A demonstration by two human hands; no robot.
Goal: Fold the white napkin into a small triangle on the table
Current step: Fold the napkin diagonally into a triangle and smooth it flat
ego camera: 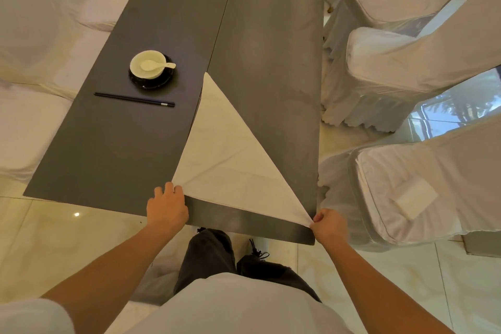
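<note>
The white napkin (230,154) lies flat on the dark grey table (113,149) as one large triangle, its tip pointing away from me. My left hand (166,207) presses down on the napkin's near left corner, fingers resting on the cloth. My right hand (328,226) pinches the near right corner at the table's front right corner, thumb and fingers closed on the fabric. A faint crease runs across the lower part of the cloth.
A white bowl (147,65) with a white spoon sits on a black saucer at the table's left half, with black chopsticks (134,99) lying in front of it. White-covered chairs (423,198) stand close along the right side and others on the left.
</note>
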